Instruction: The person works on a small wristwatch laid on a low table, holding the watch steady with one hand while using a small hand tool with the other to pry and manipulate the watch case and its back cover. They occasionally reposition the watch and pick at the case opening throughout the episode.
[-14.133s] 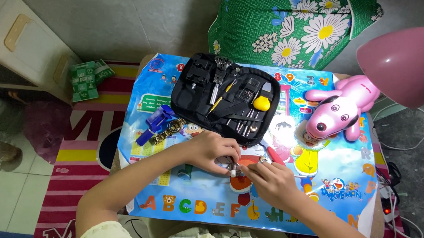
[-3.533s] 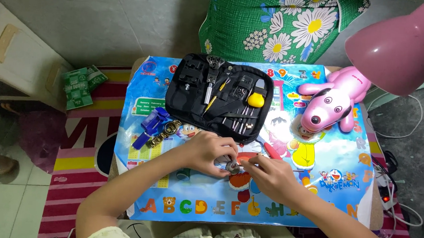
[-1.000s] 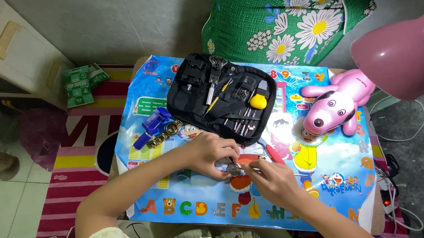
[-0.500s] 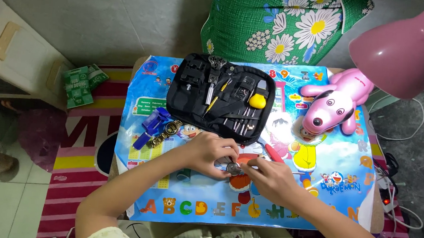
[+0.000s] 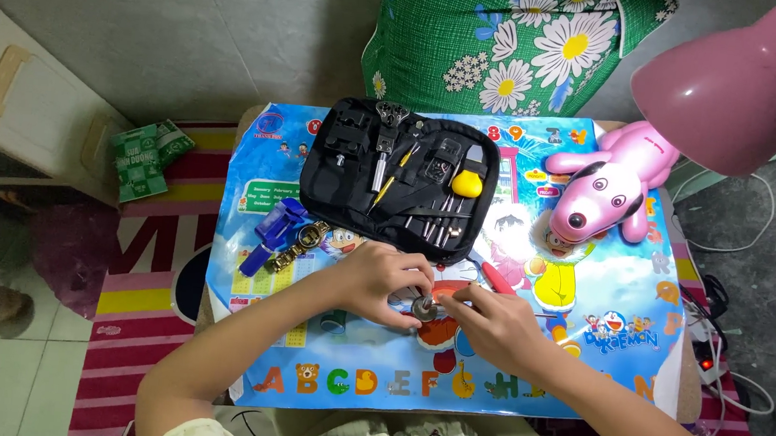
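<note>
Head view: against the picture half a second ago almost nothing has changed. Both hands stay together at the middle of the mat, and the scene sits at the same place in the frame.

The left hand curls over a small round metal piece, probably a watch, with its fingertips pressed down on it. The right hand meets it from the other side, thumb and forefinger pinched together at the piece's edge; whether they hold a tool I cannot tell. The piece lies on the mat, between the two hands, just below the tool case.

The open black tool case lies beyond the hands. A blue tool and a metal band lie to its left. A red-handled tool sits just beside the right hand. A pink toy dog stands at the right, under a pink lamp shade that covers the mat's far corner.
</note>
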